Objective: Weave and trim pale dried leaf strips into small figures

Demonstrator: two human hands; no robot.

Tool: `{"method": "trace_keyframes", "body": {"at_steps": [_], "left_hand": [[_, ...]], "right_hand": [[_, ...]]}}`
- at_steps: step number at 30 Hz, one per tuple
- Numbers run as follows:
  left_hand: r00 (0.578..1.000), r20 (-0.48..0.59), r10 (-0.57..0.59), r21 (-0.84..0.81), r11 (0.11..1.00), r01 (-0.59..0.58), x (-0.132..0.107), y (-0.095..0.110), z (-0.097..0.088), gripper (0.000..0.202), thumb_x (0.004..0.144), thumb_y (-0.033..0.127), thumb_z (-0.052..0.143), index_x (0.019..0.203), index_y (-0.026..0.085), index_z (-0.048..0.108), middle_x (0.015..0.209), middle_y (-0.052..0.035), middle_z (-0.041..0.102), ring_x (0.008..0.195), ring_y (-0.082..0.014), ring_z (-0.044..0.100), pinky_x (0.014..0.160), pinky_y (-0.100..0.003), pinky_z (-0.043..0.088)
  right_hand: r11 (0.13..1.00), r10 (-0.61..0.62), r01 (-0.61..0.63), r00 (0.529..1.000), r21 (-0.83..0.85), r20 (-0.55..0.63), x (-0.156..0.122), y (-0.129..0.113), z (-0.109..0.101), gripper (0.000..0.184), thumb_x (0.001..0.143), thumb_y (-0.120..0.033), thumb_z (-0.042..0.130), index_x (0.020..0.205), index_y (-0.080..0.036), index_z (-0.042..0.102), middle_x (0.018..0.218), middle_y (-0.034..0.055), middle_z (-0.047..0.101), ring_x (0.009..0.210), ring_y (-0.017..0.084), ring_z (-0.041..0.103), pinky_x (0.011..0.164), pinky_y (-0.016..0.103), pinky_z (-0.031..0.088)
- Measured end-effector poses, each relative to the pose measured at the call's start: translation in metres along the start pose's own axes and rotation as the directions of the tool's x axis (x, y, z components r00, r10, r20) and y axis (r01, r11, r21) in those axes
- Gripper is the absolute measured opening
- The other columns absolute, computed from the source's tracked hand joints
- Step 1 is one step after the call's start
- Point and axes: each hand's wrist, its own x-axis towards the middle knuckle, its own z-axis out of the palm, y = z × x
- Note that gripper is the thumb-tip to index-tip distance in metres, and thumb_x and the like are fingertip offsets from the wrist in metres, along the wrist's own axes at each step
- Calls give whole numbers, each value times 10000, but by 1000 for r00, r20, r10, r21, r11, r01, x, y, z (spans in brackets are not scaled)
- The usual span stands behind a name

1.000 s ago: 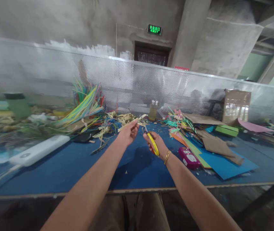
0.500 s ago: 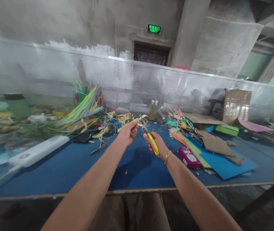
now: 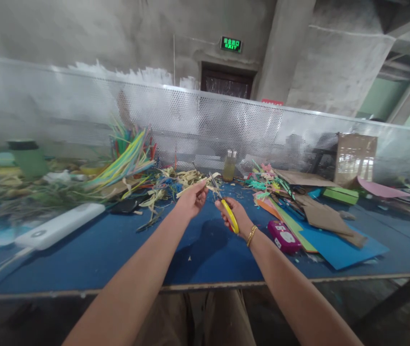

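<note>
My left hand (image 3: 193, 199) is closed on a pale, straw-coloured strip (image 3: 183, 191), one end of which sticks out to the left of my fingers. In my right hand (image 3: 235, 215) is a pair of scissors (image 3: 230, 216) with yellow and red handles, a gold bracelet at the wrist. The blades point up and away and meet the strip just right of my left fingers. Whether they are parted is hard to make out. Behind my hands lies a heap of similar pale strips (image 3: 191, 176).
A white power strip (image 3: 61, 226) and dark phone-like slab (image 3: 127, 205) lie left. A bundle of coloured strips (image 3: 129, 156) and green-lidded jar (image 3: 28, 158) stand behind. Right are a purple box (image 3: 283, 236), blue paper (image 3: 338, 245) and cardboard (image 3: 325, 218). A glass bottle (image 3: 230, 165) stands near the perforated screen (image 3: 255, 115).
Hardly anything differs. The whole view has shifted very slightly, and both hands keep their hold on the strip and the scissors.
</note>
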Motion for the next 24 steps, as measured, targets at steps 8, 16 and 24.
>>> {"method": "trace_keyframes", "body": {"at_steps": [8, 16, 24], "left_hand": [[1000, 22, 5, 30, 1000, -6, 1, 1, -1, 83, 720, 118, 667, 699, 134, 588, 545, 10, 578, 485, -61, 582, 405, -96, 444], [999, 3, 39, 104, 994, -39, 5, 0, -6, 113, 681, 159, 704, 753, 148, 617, 572, 19, 593, 443, -58, 549, 453, -151, 487], [990, 86, 114, 114, 986, -123, 10, -4, -11, 90, 711, 169, 688, 724, 145, 602, 620, -4, 632, 481, -63, 568, 438, -139, 459]], "right_hand": [[1000, 8, -8, 999, -13, -35, -3, -3, 1, 440, 635, -498, 685, 928, -196, 557, 514, -72, 447, 360, 45, 371, 303, 148, 327], [996, -10, 26, 984, 90, -176, 0, -6, -1, 465, 640, -573, 653, 881, -211, 486, 527, -75, 443, 357, 40, 367, 297, 142, 325], [989, -52, 78, 980, 128, -193, -3, -6, 0, 493, 647, -612, 625, 880, -205, 475, 536, -77, 458, 361, 46, 398, 307, 149, 349]]}}
